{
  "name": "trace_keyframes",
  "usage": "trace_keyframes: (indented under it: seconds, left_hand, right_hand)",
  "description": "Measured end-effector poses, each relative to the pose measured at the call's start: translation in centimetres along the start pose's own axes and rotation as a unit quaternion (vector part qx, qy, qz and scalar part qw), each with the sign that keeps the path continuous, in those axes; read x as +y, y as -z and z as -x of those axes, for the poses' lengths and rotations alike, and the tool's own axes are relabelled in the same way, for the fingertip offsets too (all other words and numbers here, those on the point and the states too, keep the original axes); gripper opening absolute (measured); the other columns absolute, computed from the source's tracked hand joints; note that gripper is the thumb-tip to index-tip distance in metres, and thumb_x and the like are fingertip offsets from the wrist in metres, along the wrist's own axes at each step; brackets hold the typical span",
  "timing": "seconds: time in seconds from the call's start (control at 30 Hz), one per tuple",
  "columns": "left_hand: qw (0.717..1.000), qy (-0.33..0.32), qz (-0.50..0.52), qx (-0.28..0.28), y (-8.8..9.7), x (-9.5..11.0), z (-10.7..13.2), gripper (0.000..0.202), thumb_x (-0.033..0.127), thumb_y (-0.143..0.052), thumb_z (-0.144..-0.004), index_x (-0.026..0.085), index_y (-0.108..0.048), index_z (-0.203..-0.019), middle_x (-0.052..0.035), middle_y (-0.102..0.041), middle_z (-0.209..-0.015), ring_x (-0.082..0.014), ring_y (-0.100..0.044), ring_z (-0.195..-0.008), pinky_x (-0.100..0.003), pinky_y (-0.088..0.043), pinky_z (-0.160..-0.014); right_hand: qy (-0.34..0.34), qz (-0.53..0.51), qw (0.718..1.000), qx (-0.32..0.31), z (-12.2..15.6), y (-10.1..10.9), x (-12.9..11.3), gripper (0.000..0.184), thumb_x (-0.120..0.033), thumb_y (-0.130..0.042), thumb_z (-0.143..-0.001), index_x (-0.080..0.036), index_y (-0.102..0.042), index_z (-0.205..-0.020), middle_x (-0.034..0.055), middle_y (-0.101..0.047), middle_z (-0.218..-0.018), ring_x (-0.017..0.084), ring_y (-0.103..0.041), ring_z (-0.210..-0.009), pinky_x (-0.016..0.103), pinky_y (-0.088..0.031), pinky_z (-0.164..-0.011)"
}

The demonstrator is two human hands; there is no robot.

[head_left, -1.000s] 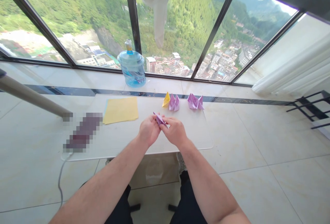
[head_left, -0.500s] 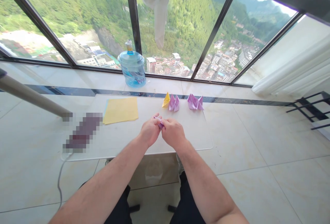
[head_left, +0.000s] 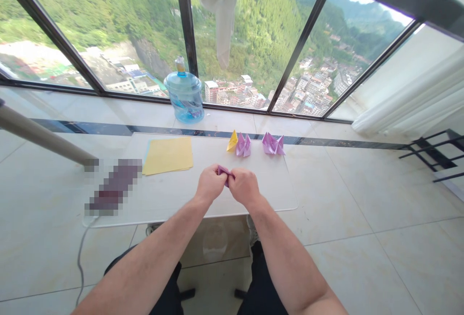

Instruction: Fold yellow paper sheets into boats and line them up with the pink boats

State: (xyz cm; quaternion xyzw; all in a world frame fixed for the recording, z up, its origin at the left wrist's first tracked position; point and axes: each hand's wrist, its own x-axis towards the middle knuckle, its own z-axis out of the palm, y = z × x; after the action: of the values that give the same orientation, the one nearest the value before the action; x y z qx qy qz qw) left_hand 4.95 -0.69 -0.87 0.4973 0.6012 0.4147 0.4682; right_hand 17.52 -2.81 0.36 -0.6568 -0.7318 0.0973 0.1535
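Observation:
My left hand [head_left: 210, 183] and my right hand [head_left: 244, 185] meet over the middle of a white table [head_left: 170, 199], both closed on a small folded purple paper [head_left: 224, 172] pinched between them. Most of that paper is hidden by my fingers. Beyond my hands, near the table's far edge, stand a yellow folded paper piece [head_left: 232, 141], a purple folded piece [head_left: 243, 145] beside it and another purple folded piece [head_left: 273, 144] to the right. A stack of yellow paper sheets [head_left: 168, 155] lies flat at the far left.
A blurred-out dark object [head_left: 113, 187] with a cable lies on the table's left end. A blue water jug [head_left: 184, 93] stands on the window ledge behind. A pale pole [head_left: 43, 136] slants in from the left; black metal rack [head_left: 435, 153] at right.
The purple paper showed as a pointed flap above my hands a second ago; now my fingers have closed over it and squeezed it narrower. My hands stayed in the same place.

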Motion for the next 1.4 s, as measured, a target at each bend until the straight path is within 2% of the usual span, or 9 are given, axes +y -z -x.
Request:
trace_keyframes:
  seconds: [0.27,0.43,0.73,0.83,0.9,0.97,1.1,1.2,1.4]
  left_hand:
    - [0.993,0.059,0.103,0.02,-0.2,-0.1,0.0,0.019,0.007,-0.063,-0.059,0.018,-0.07,-0.072,-0.0027,-0.07,-0.072,-0.0181,-0.062,-0.07,-0.028,-0.047,-0.068]
    - [0.964,0.139,0.222,-0.044,-0.5,1.0,0.5,0.038,0.014,-0.075,-0.058,0.014,-0.067,-0.095,-0.0052,-0.07,-0.08,-0.0193,-0.064,-0.074,-0.032,-0.05,-0.072]
    - [0.945,0.161,0.284,0.002,-0.7,0.8,0.0,0.017,0.018,-0.066,-0.068,0.016,-0.062,-0.084,-0.0061,-0.07,-0.082,-0.0189,-0.067,-0.077,-0.031,-0.051,-0.073]
    - [0.941,0.176,0.289,0.017,-0.7,0.5,-0.5,0.019,0.016,-0.065,-0.065,0.016,-0.061,-0.084,-0.0051,-0.07,-0.079,-0.0178,-0.066,-0.072,-0.03,-0.049,-0.069]
    - [0.939,0.182,0.288,0.03,-0.7,0.3,-0.8,0.02,0.015,-0.063,-0.064,0.016,-0.061,-0.084,-0.0042,-0.069,-0.076,-0.0164,-0.064,-0.067,-0.029,-0.048,-0.067]
    - [0.938,0.189,0.288,0.037,-0.8,0.1,-1.1,0.019,0.014,-0.06,-0.064,0.016,-0.061,-0.083,-0.0036,-0.068,-0.073,-0.0162,-0.064,-0.064,-0.029,-0.048,-0.065]
    - [0.933,0.201,0.295,0.031,-1.1,0.1,-1.1,0.021,0.011,-0.056,-0.065,0.016,-0.06,-0.085,-0.0048,-0.069,-0.072,-0.0197,-0.068,-0.068,-0.031,-0.049,-0.067]
    - [0.926,0.208,0.314,0.006,-1.5,0.2,-0.9,0.022,0.008,-0.053,-0.065,0.016,-0.058,-0.085,-0.0063,-0.07,-0.073,-0.0212,-0.069,-0.071,-0.032,-0.05,-0.067]
    - [0.913,0.209,0.342,-0.071,-2.7,0.9,0.0,0.018,0.015,-0.058,-0.071,0.015,-0.059,-0.089,-0.0065,-0.069,-0.077,-0.0169,-0.066,-0.066,-0.03,-0.051,-0.068]
  right_hand:
    - [-0.019,-0.038,0.999,-0.021,0.2,0.5,0.0,0.018,-0.023,-0.057,-0.09,-0.022,-0.071,-0.08,0.0038,-0.075,-0.079,0.016,-0.064,-0.071,0.027,-0.032,-0.062]
    - [-0.024,-0.039,0.998,-0.037,0.1,0.6,0.0,0.021,-0.025,-0.055,-0.094,-0.024,-0.075,-0.089,0.0044,-0.076,-0.085,0.017,-0.066,-0.074,0.026,-0.035,-0.064]
    - [-0.031,-0.004,0.999,-0.038,0.4,0.5,-0.2,0.019,-0.027,-0.055,-0.093,-0.021,-0.072,-0.088,0.0073,-0.075,-0.086,0.02,-0.068,-0.078,0.028,-0.038,-0.065]
    - [-0.02,-0.021,0.999,-0.028,0.8,0.8,-0.2,0.021,-0.028,-0.058,-0.092,-0.022,-0.07,-0.108,0.0061,-0.075,-0.094,0.02,-0.069,-0.084,0.027,-0.042,-0.068]
    - [-0.001,-0.037,0.999,-0.009,1.4,1.1,0.0,0.038,-0.031,-0.059,-0.092,-0.024,-0.06,-0.129,0.0049,-0.074,-0.103,0.018,-0.069,-0.086,0.026,-0.044,-0.072]
    - [0.027,-0.038,0.999,0.002,2.4,1.6,0.4,0.045,-0.034,-0.06,-0.092,-0.027,-0.053,-0.136,0.0038,-0.073,-0.107,0.016,-0.068,-0.085,0.025,-0.045,-0.074]
    - [0.088,0.018,0.996,0.003,4.5,2.3,1.7,0.034,-0.039,-0.064,-0.091,-0.025,-0.063,-0.122,0.0035,-0.072,-0.097,0.017,-0.066,-0.085,0.025,-0.043,-0.073]
    - [0.124,0.075,0.99,0.004,5.7,1.9,2.6,0.014,-0.03,-0.057,-0.095,-0.021,-0.067,-0.097,0.0033,-0.069,-0.085,0.016,-0.063,-0.079,0.025,-0.039,-0.069]
    - [0.144,0.124,0.98,0.065,6.4,0.6,4.6,0.022,-0.018,-0.049,-0.096,-0.019,-0.061,-0.077,0.0037,-0.063,-0.074,0.015,-0.056,-0.07,0.027,-0.034,-0.065]
